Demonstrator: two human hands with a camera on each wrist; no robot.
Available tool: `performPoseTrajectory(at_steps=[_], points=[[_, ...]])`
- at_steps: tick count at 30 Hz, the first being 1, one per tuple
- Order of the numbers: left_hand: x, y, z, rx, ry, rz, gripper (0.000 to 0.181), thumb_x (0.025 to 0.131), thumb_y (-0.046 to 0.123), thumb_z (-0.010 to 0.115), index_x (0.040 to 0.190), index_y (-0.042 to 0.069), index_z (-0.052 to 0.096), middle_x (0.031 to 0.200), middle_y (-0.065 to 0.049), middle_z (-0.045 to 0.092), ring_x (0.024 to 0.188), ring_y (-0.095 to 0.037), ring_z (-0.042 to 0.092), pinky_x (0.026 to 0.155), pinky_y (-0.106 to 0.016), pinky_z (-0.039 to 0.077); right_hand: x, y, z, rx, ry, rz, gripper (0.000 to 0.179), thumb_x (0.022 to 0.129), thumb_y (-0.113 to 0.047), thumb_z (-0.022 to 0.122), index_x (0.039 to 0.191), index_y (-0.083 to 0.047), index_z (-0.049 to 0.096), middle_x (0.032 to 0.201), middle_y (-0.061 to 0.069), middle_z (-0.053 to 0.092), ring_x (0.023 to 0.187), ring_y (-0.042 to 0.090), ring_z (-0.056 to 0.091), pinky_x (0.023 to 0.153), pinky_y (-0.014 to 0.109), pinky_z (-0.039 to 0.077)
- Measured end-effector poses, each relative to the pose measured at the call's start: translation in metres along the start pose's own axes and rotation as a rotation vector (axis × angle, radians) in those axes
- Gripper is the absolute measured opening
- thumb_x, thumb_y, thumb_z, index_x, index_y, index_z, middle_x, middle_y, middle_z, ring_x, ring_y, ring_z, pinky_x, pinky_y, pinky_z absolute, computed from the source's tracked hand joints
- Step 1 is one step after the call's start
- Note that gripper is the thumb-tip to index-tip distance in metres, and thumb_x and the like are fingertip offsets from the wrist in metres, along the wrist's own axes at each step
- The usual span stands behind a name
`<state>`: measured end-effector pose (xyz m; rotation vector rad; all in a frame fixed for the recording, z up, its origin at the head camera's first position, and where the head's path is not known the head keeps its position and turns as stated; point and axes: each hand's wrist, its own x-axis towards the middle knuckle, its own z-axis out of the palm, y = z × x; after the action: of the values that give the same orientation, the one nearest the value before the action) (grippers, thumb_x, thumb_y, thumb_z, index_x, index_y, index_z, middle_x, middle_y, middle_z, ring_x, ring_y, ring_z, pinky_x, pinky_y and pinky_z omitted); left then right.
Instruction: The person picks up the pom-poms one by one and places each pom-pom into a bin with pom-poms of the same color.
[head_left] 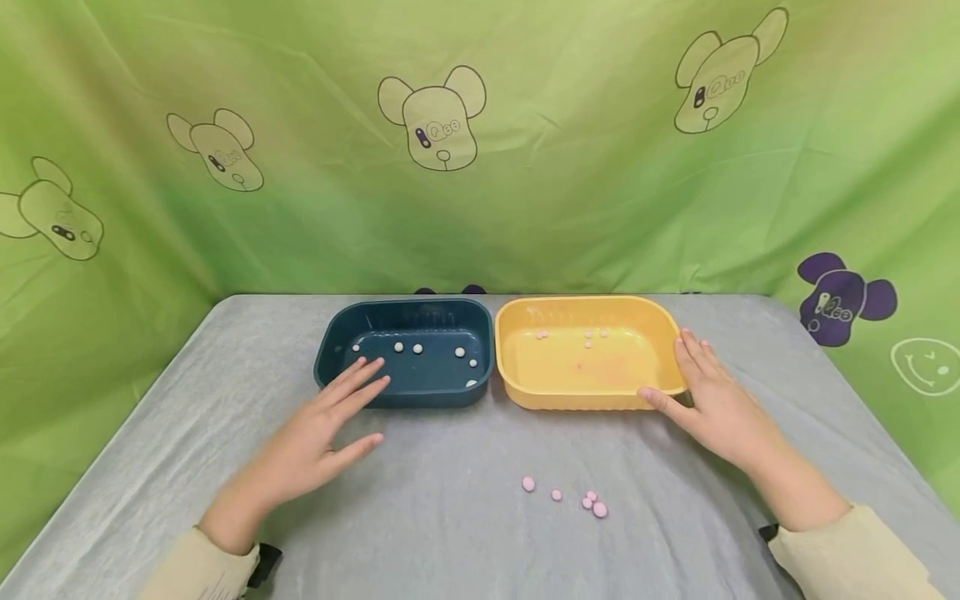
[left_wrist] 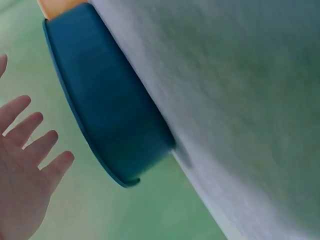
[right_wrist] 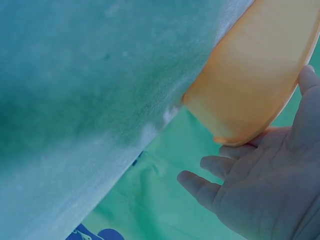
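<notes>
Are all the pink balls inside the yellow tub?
No, several pink balls lie on the grey cloth in front of the yellow tub.

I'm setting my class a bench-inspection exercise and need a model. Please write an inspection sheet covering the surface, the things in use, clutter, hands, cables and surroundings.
Surface: grey cloth, lightly creased.
Job's things: blue tub with a few small pale balls inside; yellow tub to its right with small pink balls inside; five loose pink balls on the cloth, in front of the yellow tub.
Clutter: nothing seen.
Left hand: spread, holding nothing, apart from the blue tub in the left wrist view.
Right hand: outstretched, touching the yellow tub's right end.
Cables: nothing seen.
Surroundings: green curtain printed with cartoon animal heads.
</notes>
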<state>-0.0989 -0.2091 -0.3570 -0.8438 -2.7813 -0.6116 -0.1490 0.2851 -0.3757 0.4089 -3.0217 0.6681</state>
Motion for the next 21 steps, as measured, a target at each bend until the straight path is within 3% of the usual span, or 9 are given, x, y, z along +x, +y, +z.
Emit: performPoseTrajectory(at_steps=[5,12,16,21], points=[[0.001,0.015,0.003,0.028,-0.012,0.057,0.065,0.093,0.034,0.07,0.151,0.019,0.044,0.163,0.005,0.031,0.152,-0.024,0.026,0.113,-0.05,0.04,0.0,0.0,0.0,0.007,-0.007,0.004,0.096,0.099,-0.053,0.052,0.156,0.007,0.003,0.164,0.023,-0.007,0.15,0.051,-0.002,0.12,0.065,0.006],[0.009,0.04,0.009,0.136,-0.016,0.176,0.054,0.096,0.042,0.064,0.142,0.016,0.055,0.15,0.0,0.049,0.142,-0.021,0.044,0.11,-0.044,0.045,0.001,-0.001,0.0,0.015,-0.018,0.01,0.096,0.099,-0.053,0.052,0.156,0.006,0.001,0.165,0.022,-0.009,0.149,0.051,-0.003,0.119,0.066,0.007],[0.014,0.05,0.016,0.145,-0.012,0.267,0.054,0.094,0.04,0.067,0.14,0.016,0.055,0.148,-0.001,0.051,0.14,-0.02,0.046,0.108,-0.043,0.047,0.001,-0.002,-0.001,0.017,-0.013,0.008,0.096,0.099,-0.053,0.052,0.156,0.006,0.002,0.164,0.023,-0.008,0.15,0.051,-0.002,0.12,0.065,0.006],[0.021,0.061,0.026,0.153,-0.055,0.355,0.054,0.096,0.041,0.063,0.142,0.014,0.053,0.148,-0.001,0.051,0.14,-0.019,0.045,0.109,-0.04,0.047,-0.001,-0.002,-0.001,0.02,-0.013,0.011,0.096,0.099,-0.052,0.052,0.156,0.006,0.002,0.164,0.023,-0.009,0.15,0.051,-0.001,0.12,0.064,0.005]])
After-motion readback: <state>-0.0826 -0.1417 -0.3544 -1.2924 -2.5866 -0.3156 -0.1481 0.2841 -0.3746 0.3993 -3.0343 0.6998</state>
